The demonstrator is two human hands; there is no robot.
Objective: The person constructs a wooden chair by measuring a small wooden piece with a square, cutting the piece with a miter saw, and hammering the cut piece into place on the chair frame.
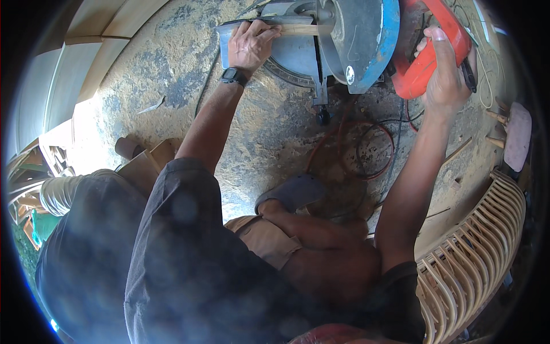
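A miter saw with a blue blade guard (pixel 366 40) and an orange-red motor housing and handle (pixel 427 54) stands on the concrete floor at the top of the view. My right hand (pixel 447 71) grips that orange handle. My left hand (pixel 252 43), with a black watch on the wrist, presses a thin pale wooden strip (pixel 301 28) flat on the saw's grey base (pixel 292 57), left of the blade. The blade itself is hidden under the guard.
Red and black cables (pixel 366 143) coil on the stained concrete floor (pixel 172 74) below the saw. A woven rattan chair (pixel 475 252) stands at the lower right, wooden boards (pixel 86 51) lie at the upper left, and offcut blocks (pixel 143 163) sit by my knee.
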